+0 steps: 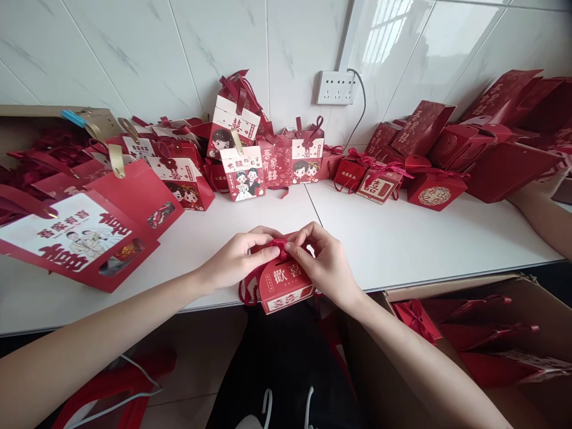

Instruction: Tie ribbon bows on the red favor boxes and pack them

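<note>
A small red gift box (286, 286) with pale Chinese characters sits at the front edge of the white table, tilted towards me. On its top is a red ribbon (280, 245). My left hand (239, 257) pinches the ribbon from the left, thumb against the fingers. From the right, my right hand (322, 259) pinches the same ribbon between thumb and forefinger. The ribbon's exact form is partly hidden by my fingers. A red cord (247, 293) hangs at the box's left side.
Red gift boxes (243, 173) line the wall behind. Large red boxes (75, 238) stand at left, before a carton (100, 116). At right are more boxes (435, 189) and another person's arm (543, 223). An open carton (451, 283) holds red boxes below the table (370, 238). A socket strip (337, 88) is on the wall.
</note>
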{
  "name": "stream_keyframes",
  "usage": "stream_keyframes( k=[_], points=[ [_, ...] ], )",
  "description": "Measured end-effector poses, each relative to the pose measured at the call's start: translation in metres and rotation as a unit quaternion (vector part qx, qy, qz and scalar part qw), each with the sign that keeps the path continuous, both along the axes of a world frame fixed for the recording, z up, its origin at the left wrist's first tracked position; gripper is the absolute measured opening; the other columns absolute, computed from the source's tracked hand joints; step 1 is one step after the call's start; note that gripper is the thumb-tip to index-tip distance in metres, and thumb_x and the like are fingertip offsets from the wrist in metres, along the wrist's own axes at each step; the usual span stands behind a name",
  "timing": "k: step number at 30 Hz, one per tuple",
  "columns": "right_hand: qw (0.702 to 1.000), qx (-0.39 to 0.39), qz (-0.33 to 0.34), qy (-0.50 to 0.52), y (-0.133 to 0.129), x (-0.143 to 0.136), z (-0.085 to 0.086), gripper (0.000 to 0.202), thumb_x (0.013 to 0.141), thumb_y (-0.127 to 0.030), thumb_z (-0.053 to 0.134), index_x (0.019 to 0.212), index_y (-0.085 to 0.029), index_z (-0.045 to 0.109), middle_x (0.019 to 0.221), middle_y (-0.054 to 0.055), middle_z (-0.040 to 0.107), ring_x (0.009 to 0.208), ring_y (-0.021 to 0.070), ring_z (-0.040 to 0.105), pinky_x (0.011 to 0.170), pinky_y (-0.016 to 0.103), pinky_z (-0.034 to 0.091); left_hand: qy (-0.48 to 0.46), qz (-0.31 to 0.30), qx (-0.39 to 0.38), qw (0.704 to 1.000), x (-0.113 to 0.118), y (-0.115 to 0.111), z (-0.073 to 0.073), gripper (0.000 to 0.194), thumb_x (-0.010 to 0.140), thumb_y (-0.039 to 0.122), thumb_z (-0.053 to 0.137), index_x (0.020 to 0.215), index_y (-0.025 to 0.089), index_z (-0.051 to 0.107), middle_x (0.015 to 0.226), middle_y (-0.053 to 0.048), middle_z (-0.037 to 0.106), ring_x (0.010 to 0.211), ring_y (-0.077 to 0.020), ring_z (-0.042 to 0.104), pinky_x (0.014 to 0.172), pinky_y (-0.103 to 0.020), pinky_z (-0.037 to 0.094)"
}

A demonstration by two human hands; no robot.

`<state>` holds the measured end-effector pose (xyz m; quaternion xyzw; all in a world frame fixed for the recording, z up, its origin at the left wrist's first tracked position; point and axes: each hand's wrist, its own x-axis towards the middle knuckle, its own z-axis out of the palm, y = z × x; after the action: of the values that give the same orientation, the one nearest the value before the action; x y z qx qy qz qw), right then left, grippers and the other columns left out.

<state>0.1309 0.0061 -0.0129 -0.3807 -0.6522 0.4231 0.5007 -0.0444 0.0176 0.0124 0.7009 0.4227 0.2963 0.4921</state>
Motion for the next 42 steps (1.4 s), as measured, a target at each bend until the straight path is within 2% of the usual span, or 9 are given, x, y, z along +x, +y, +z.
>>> stream_keyframes(
  k=[4, 10, 15, 24, 28, 31, 35, 38, 42],
  points=[
    [0.999, 0.027, -0.007, -0.032, 0.001, -0.001, -0.002, 0.012, 0.085, -0.025, 0.055, 0.076, -0.02, 0.048, 0.079, 0.001, 0.061, 0.077, 0.0144, 0.06, 0.072, 0.028, 0.046, -0.074, -0.012, -0.079, 0.994, 0.0, 0.001, -0.002, 0.021, 0.081, 0.031, 0.057, 0.083, 0.016, 0.071, 0.117, -0.008, 0.053, 0.11, -0.0246, 0.053, 0.09, -0.033, 0.047],
    [0.99, 0.11, -0.031, -0.086, -0.002, 0.008, 0.002, 0.006, 0.086, -0.024, 0.054, 0.085, -0.021, 0.049, 0.088, 0.004, 0.061, 0.083, 0.0157, 0.059, 0.076, 0.031, 0.047, -0.077, -0.014, -0.077, 0.994, -0.003, 0.002, -0.002, 0.023, 0.085, 0.031, 0.054, 0.084, 0.018, 0.073, 0.124, -0.008, 0.052, 0.121, -0.026, 0.045, 0.099, -0.035, 0.04],
    [0.925, 0.301, -0.04, -0.229, -0.011, 0.021, 0.013, 0.003, 0.084, -0.021, 0.059, 0.086, -0.019, 0.057, 0.099, 0.009, 0.059, 0.096, 0.0199, 0.054, 0.083, 0.036, 0.046, -0.082, -0.018, -0.083, 0.993, -0.003, 0.003, 0.002, 0.022, 0.084, 0.029, 0.054, 0.085, 0.018, 0.073, 0.123, -0.008, 0.056, 0.119, -0.0266, 0.048, 0.096, -0.036, 0.044],
    [0.84, 0.415, -0.075, -0.34, -0.008, 0.019, 0.011, 0.01, 0.088, -0.014, 0.051, 0.087, -0.017, 0.06, 0.091, 0.007, 0.065, 0.089, 0.0189, 0.055, 0.074, 0.034, 0.043, -0.021, -0.039, -0.038, 0.998, -0.005, 0.004, 0.007, 0.028, 0.086, 0.035, 0.051, 0.088, 0.016, 0.071, 0.126, -0.009, 0.054, 0.115, -0.0233, 0.052, 0.09, -0.032, 0.048],
    [0.807, 0.453, -0.062, -0.373, -0.007, 0.028, 0.015, 0.013, 0.088, -0.01, 0.049, 0.093, -0.015, 0.06, 0.09, 0.008, 0.065, 0.091, 0.0194, 0.055, 0.075, 0.034, 0.042, 0.099, 0.008, 0.07, 0.993, -0.011, 0.0, 0.017, 0.033, 0.086, 0.041, 0.048, 0.076, 0.016, 0.067, 0.099, -0.006, 0.062, 0.089, -0.0182, 0.06, 0.074, -0.027, 0.049],
    [0.779, 0.485, -0.036, -0.397, -0.006, 0.037, 0.019, 0.018, 0.09, -0.009, 0.043, 0.095, -0.014, 0.06, 0.09, 0.009, 0.064, 0.093, 0.0202, 0.054, 0.076, 0.035, 0.043, 0.176, 0.055, 0.128, 0.974, -0.012, -0.007, 0.024, 0.038, 0.084, 0.044, 0.049, 0.06, 0.016, 0.057, 0.075, -0.002, 0.057, 0.062, -0.0118, 0.055, 0.059, -0.024, 0.045],
    [0.742, 0.519, -0.018, -0.424, -0.006, 0.045, 0.02, 0.022, 0.091, -0.008, 0.038, 0.095, -0.014, 0.059, 0.09, 0.011, 0.064, 0.092, 0.0209, 0.054, 0.077, 0.037, 0.044, 0.185, 0.083, 0.069, 0.977, -0.009, -0.022, 0.026, 0.037, 0.084, 0.047, 0.048, 0.063, 0.017, 0.055, 0.074, 0.0, 0.057, 0.04, -0.0058, 0.048, 0.041, -0.021, 0.039],
    [0.735, 0.527, -0.015, -0.426, -0.006, 0.048, 0.021, 0.023, 0.091, -0.008, 0.038, 0.095, -0.016, 0.059, 0.089, 0.01, 0.064, 0.088, 0.0198, 0.056, 0.074, 0.036, 0.046, 0.187, 0.091, 0.015, 0.978, -0.005, -0.031, 0.025, 0.029, 0.084, 0.047, 0.046, 0.078, 0.02, 0.054, 0.057, 0.004, 0.057, 0.032, -0.0073, 0.046, 0.034, -0.02, 0.035],
    [0.736, 0.529, 0.001, -0.422, -0.005, 0.049, 0.021, 0.022, 0.091, -0.007, 0.037, 0.095, -0.014, 0.059, 0.086, 0.01, 0.064, 0.082, 0.0182, 0.059, 0.071, 0.033, 0.05, 0.214, 0.09, 0.079, 0.97, -0.002, -0.037, 0.023, 0.023, 0.085, 0.042, 0.046, 0.077, 0.021, 0.052, 0.047, 0.006, 0.053, 0.04, -0.0095, 0.049, 0.039, -0.019, 0.036]
  ],
)
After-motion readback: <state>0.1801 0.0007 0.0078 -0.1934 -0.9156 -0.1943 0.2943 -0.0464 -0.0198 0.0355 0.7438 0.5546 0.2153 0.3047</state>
